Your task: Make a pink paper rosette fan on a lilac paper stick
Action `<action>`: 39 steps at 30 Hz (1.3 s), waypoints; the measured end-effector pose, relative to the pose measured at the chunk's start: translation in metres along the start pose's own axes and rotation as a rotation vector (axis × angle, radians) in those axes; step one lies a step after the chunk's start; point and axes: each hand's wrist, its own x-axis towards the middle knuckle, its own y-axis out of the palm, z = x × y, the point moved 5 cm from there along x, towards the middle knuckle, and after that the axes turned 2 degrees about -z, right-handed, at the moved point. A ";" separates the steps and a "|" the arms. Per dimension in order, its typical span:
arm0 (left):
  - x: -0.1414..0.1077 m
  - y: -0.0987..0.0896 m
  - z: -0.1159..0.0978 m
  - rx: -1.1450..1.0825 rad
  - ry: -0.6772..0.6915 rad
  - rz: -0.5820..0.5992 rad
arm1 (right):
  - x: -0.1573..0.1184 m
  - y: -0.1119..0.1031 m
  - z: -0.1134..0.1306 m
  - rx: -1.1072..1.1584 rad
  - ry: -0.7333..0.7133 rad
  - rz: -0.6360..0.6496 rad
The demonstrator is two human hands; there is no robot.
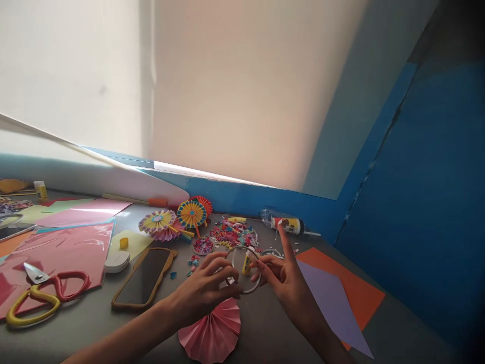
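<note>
My left hand (204,289) pinches the lower left of a thin white ring (254,287), which looks like a paper or card strip. My right hand (284,278) comes in from the right, with its index finger raised. Its other fingers grip a yellow glue stick (247,264) with a white end, held inside the ring. The glue stick's tip is hidden by my fingers. A pleated pink paper fan (210,328) lies on the table just below my left hand.
Heaped paper scraps (231,235) and folded paper rosettes (191,213) lie just beyond my hands. To the left are a phone in a tan case (144,278), yellow-and-red scissors (45,298) and pink sheets (56,258). Orange and lilac sheets (341,288) lie right; a blue wall stands behind.
</note>
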 end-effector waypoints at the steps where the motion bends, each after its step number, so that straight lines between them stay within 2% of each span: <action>1: 0.000 0.001 0.001 0.007 0.000 -0.003 | 0.002 -0.003 -0.001 0.054 0.015 0.010; 3: 0.000 0.002 0.010 0.045 -0.124 -0.035 | 0.007 -0.018 -0.005 0.062 0.046 -0.019; 6: -0.004 0.008 0.036 0.127 -0.461 -0.059 | 0.009 -0.055 -0.015 -0.071 0.115 -0.138; 8: -0.006 0.020 0.049 0.166 -0.589 0.093 | 0.004 -0.079 -0.024 -0.188 0.161 -0.219; 10: -0.009 0.035 0.057 0.184 -0.634 0.309 | -0.008 -0.098 -0.038 -0.264 0.216 -0.282; 12: -0.011 0.046 0.058 0.157 -0.621 0.444 | -0.022 -0.111 -0.057 -0.317 0.263 -0.339; 15: -0.014 0.054 0.058 0.079 -0.589 0.517 | -0.036 -0.123 -0.079 -0.470 0.236 -0.384; 17: -0.015 0.053 0.063 0.041 -0.603 0.537 | -0.037 -0.125 -0.072 -0.755 0.069 -0.414; 19: -0.013 0.044 0.070 0.001 -0.626 0.523 | -0.036 -0.119 -0.040 -1.066 -0.175 -0.526; 20: -0.011 0.036 0.072 -0.029 -0.627 0.505 | -0.035 -0.112 -0.018 -1.141 -0.307 -0.567; 23: 0.002 0.007 0.072 -0.143 -0.578 0.412 | -0.031 -0.085 0.054 -1.021 -0.660 -0.588; 25: 0.011 -0.014 0.064 -0.393 -0.508 0.197 | -0.024 -0.062 0.092 -0.777 -0.809 -0.442; 27: 0.015 -0.026 0.055 -0.535 -0.451 0.048 | -0.011 -0.039 0.112 -0.476 -0.792 -0.212; 28: 0.015 -0.030 0.052 -0.569 -0.441 -0.013 | -0.004 -0.030 0.116 -0.342 -0.752 -0.170; 30: 0.013 -0.033 0.046 -0.608 -0.434 -0.107 | 0.008 -0.010 0.116 -0.169 -0.673 -0.090; 33: 0.008 -0.030 0.041 -0.651 -0.450 -0.184 | 0.019 0.019 0.102 0.075 -0.552 0.059; 36: 0.004 -0.023 0.040 -0.726 -0.504 -0.215 | 0.023 0.039 0.084 0.315 -0.386 0.149; 39: -0.001 -0.013 0.037 -0.794 -0.538 -0.249 | 0.022 0.047 0.068 0.402 -0.323 0.132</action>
